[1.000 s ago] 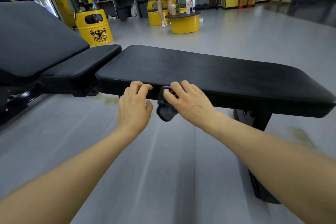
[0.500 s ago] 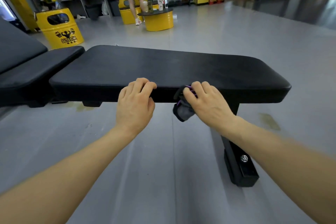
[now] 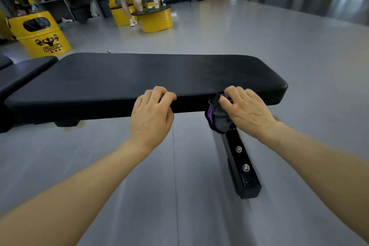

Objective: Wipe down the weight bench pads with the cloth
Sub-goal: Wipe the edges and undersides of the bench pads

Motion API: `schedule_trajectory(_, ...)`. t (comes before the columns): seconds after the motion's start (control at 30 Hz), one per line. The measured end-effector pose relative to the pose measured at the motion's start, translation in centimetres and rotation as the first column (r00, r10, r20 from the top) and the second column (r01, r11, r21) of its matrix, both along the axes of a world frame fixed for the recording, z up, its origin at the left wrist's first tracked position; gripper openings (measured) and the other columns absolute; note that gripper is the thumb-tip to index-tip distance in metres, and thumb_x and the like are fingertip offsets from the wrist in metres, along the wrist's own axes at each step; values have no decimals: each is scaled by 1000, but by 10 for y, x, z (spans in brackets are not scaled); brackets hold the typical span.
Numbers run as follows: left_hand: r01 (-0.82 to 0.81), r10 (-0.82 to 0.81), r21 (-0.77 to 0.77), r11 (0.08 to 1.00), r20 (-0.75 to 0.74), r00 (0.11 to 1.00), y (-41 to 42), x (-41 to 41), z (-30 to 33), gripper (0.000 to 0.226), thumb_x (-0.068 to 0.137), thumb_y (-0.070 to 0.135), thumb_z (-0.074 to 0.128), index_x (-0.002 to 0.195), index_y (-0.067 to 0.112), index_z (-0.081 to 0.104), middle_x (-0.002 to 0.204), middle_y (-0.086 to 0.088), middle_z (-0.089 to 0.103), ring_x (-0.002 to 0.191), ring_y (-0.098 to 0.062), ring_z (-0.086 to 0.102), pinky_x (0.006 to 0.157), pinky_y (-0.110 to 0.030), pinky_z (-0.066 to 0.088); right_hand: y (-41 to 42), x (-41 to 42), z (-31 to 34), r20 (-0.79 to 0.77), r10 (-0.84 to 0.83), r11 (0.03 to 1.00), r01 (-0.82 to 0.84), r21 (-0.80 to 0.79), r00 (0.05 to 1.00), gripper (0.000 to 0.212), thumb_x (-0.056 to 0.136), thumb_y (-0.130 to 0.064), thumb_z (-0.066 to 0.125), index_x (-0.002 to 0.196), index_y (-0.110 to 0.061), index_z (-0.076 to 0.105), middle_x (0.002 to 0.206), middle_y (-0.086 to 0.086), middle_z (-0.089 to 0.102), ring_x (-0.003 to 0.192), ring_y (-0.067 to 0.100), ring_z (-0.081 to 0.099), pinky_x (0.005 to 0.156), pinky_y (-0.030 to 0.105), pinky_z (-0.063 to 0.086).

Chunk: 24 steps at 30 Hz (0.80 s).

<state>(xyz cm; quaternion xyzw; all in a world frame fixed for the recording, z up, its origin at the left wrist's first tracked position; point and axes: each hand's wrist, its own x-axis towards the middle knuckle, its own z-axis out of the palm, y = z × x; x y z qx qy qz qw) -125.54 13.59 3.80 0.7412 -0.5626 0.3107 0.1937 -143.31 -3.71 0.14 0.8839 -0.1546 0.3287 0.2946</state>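
Observation:
A long black bench pad (image 3: 151,76) lies flat across the view. My right hand (image 3: 246,112) grips a grey and purple cloth (image 3: 217,118) and holds it against the pad's near side edge, toward its right end. Part of the cloth hangs below the pad. My left hand (image 3: 152,118) rests on the near edge at the middle, its fingers curled over the rim. A second black pad (image 3: 22,72) adjoins at the left.
The bench's black steel foot (image 3: 242,164) with two bolts runs along the grey floor under my right hand. Yellow drums (image 3: 39,34) and a low yellow table (image 3: 155,18) with bottles stand behind. A person's legs (image 3: 125,4) are at the back by the shelves.
My right hand has slid the cloth to the right along the pad's near edge. My left hand has followed along the edge. The view has swung right, so the inclined pad has left the frame.

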Motion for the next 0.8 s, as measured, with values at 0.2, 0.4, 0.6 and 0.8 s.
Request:
schedule_trajectory(0.2,-11,10,30,999,31,999,-7,-4,2,25,75,6,64,99,14,60,98,-4,56,84,-25,52,73,-31,37,33,43,7,77,98,995,-96,-29,992,25,83,-8,38,95,-10,59,87,10,59,64,26,51,56,34,36)
schedule_trajectory(0.4,79,-83,55,995,83,993,-42,-35,7,24,75,5,64,97,14,61,97,-3,57,84,-24,52,75,-30,35,-14,-6,-1,63,35,999,-35,0,997,24,78,-3,35,98,-12,46,89,8,59,63,23,49,58,32,34)
schedule_trajectory(0.6,179,-188,104,978,78,979,-80,-70,-7,26,74,7,64,98,15,62,97,-2,59,83,-23,56,74,-31,44,-58,-69,-15,62,-173,984,171,44,983,19,77,-3,30,92,-10,39,86,11,58,61,25,51,54,32,37)
schedule_trajectory(0.8,221,-238,152,963,108,965,-109,-93,-9,28,71,9,65,98,15,62,95,-1,59,82,-23,57,72,-33,47,-82,-98,-26,74,-305,944,291,157,950,24,75,-3,39,98,-8,40,83,13,56,60,27,52,48,29,33)
